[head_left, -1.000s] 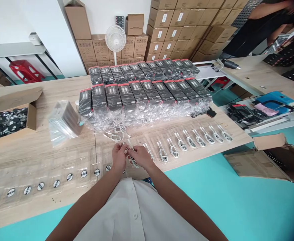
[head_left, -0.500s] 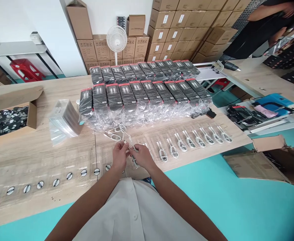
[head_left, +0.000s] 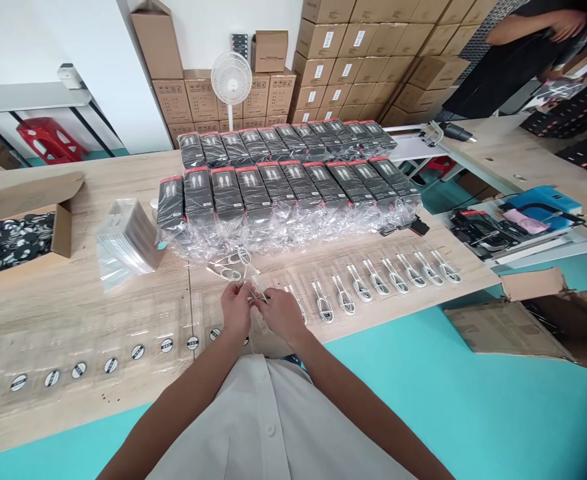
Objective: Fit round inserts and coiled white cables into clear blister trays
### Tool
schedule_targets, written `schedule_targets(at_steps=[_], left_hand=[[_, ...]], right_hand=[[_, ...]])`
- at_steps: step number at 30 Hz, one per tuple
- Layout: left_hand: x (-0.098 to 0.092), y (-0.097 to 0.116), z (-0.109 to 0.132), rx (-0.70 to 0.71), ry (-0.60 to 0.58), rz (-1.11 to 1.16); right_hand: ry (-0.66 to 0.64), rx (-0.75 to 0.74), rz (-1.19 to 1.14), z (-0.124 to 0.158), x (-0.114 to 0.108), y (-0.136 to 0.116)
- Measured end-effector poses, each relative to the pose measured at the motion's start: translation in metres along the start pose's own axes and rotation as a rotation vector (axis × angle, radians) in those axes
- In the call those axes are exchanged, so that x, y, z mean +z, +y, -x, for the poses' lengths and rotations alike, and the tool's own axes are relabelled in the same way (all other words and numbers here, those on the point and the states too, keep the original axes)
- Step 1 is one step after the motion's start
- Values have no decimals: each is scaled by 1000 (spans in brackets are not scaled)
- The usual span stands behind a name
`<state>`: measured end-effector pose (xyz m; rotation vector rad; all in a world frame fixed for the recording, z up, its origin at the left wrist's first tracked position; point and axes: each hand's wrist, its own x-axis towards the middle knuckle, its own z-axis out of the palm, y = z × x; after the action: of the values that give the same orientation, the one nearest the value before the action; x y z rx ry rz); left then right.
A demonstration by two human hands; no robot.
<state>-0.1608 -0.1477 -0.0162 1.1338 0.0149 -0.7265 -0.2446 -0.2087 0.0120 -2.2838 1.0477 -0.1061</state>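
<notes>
My left hand [head_left: 236, 307] and my right hand [head_left: 280, 313] meet at the table's front edge, fingers closed on a white cable [head_left: 259, 294] between them. Its lower part is hidden by the fingers. Just beyond lie loose white cables [head_left: 231, 265], partly looped. To the right runs a row of clear plastic trays, each with a coiled white cable [head_left: 346, 301]. Toward the left stretches a row of clear trays bearing round black-and-white labels [head_left: 167, 345].
Behind stand two rows of plastic-wrapped black boxes [head_left: 228, 193]. At left are a stack of clear trays [head_left: 132, 233] and a carton [head_left: 63, 230] of round labels. An open carton [head_left: 511, 327] sits on the floor at right. A person in black [head_left: 503, 63] is far right.
My hands have drawn slightly closer together around the cable, the right one shifting a little left. The hanging part of the cable under the fingers no longer shows. The person at right has moved their arms.
</notes>
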Motion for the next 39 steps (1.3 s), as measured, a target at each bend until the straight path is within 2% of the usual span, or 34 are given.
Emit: schedule_targets(at_steps=[5,8,12,16,19,23,28,33,39], left_hand=[[4,3,-2,-130,22,53],[2,3,-5,-160,-20,51],[-1,5,-6,-104,-78,63],[-2,10,-5,-112,-123,92],[-2,13,-4,-143,-136,100],[-3,17,-2,-173,-165,121],[-3,21,-1,-193,-196,127],[0,28,3,-183,-166,118],[0,31,7,-183,-176,95]], right_hand=[[-15,37,295,0,7,-5],[-27,12,325,-1,9,-2],[8,-41,273,0,2,1],[133,-114,159,2,-4,5],[200,-137,-32,-1,-5,11],[174,-131,-323,-6,-5,18],[75,-60,-635,-10,-9,19],[-7,-14,-726,-10,-15,16],[62,-8,-673,-13,-10,19]])
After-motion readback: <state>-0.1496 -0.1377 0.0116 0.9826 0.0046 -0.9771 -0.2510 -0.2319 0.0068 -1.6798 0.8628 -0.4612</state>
